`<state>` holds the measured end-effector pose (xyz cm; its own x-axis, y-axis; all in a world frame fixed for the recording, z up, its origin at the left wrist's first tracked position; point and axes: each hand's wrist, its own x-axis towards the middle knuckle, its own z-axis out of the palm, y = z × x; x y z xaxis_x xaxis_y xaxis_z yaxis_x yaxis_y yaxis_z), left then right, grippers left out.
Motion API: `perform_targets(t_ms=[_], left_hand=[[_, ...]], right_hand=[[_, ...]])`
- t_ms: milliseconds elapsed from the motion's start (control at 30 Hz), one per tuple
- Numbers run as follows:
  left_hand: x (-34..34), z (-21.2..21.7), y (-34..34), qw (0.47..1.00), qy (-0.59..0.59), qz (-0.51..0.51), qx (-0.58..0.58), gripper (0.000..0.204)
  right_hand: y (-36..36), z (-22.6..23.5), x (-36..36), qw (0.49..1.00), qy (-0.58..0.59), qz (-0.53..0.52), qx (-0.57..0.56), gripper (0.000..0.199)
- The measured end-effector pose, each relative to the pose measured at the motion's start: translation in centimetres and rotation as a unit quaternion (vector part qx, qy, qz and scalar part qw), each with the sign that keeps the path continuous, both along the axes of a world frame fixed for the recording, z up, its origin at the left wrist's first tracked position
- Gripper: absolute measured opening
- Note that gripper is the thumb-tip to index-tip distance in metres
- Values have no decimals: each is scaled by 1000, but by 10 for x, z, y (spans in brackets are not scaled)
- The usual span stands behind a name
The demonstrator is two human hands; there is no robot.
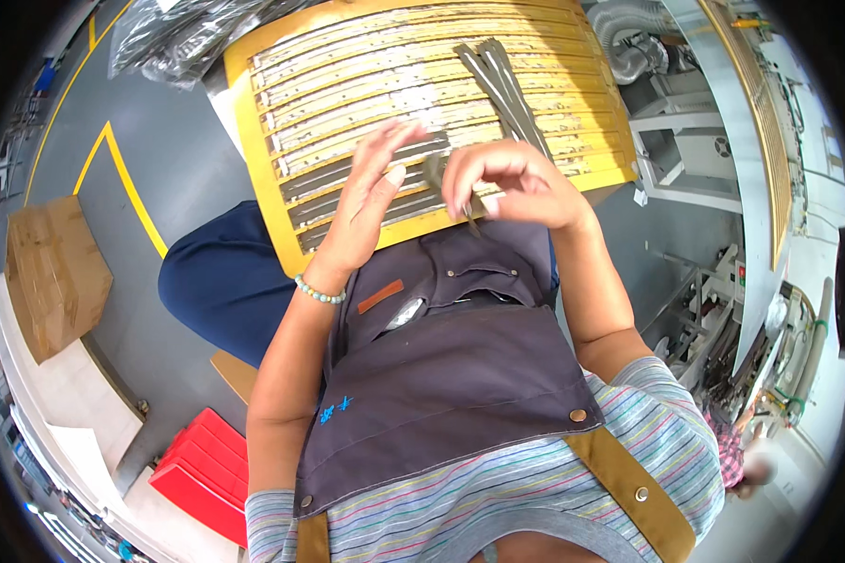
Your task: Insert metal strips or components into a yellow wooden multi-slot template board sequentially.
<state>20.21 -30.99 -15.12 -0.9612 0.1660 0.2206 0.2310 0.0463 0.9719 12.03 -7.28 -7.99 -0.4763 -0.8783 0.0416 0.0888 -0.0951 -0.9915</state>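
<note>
A yellow slotted board (253, 141) spans the space in front of me, its rows lined with white strips. Dark grey strips (324, 180) fill several rows at its near left part. Over those rows my left hand (371, 188) is held with fingers stretched out and nothing in them. My right hand (521, 183) is bent into a pinch near the board's near edge. A short, curled dark strip (435, 174) shows at its fingertips, blurred by motion. Just beyond that hand, a loose bundle of dark strips (502, 84) lies across the board.
Clear plastic bags (183, 42) are heaped at the far left. A cardboard box (54, 272) and a red bin (202, 469) stand on my left. To the right are a silver duct (629, 38), a machine frame (690, 155) and another person's checked sleeve (728, 450).
</note>
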Motion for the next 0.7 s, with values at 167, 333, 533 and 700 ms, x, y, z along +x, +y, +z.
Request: perform_targets(t_ms=[167,333,533,700], left_hand=[[24,13,-33,919,-289,-225,144,31],[53,-16,-71,893,-379,-183,162,25],[43,-21,-59,919,-172,-22,-356,23],[27,-3,-83,933,-175,30,-314,25]], right_hand=[[-17,4,-6,994,-68,85,2,48],[0,-14,-26,970,-62,130,196,24],[-53,-69,-11,930,315,41,188,48],[-105,-99,-8,976,33,72,204,29]])
